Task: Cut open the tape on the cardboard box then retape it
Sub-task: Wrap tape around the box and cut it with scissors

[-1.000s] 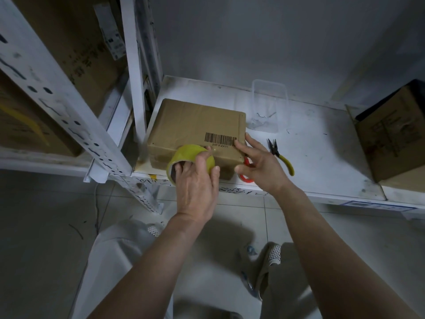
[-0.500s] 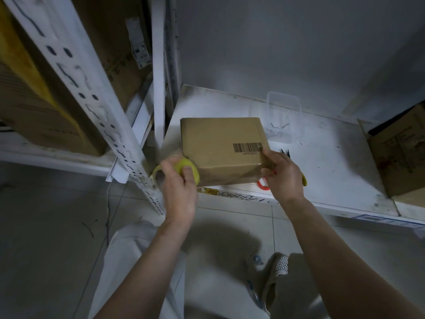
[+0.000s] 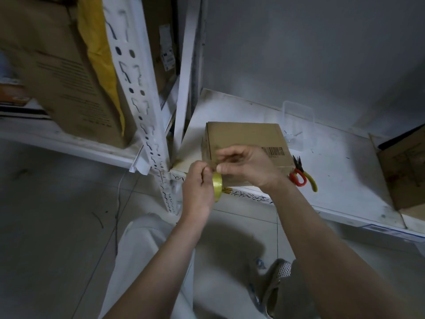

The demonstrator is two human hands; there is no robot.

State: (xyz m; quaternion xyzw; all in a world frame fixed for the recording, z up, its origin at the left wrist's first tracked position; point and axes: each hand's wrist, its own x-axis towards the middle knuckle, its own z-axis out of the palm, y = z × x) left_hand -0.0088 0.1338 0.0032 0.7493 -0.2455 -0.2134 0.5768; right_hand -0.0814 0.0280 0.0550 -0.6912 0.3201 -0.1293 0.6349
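Head view, box: the cardboard box [image 3: 241, 143] sits at the shelf's [image 3: 333, 171] front-left corner.
Left grip: your left hand [image 3: 199, 187] clasps the yellow tape roll [image 3: 217, 186].
Right grip: your right hand [image 3: 246, 165] pinches at the roll's edge; pull the tape end free, then press it flat along the seam.
Change: your right hand has left the box's right corner and come to the roll.

No legible text anywhere. Box [image 3: 243, 139] has a barcode [image 3: 274, 150] on top with digits under it, too small and blurred to read, partly covered by the right hand [image 3: 246, 165]. Big carton [image 3: 66, 72] on the left shelf has printed lines, a white label [image 3: 166, 50] sits on the carton behind the post, and the shelf edge [image 3: 248, 196] carries black scrawl, all unreadable.
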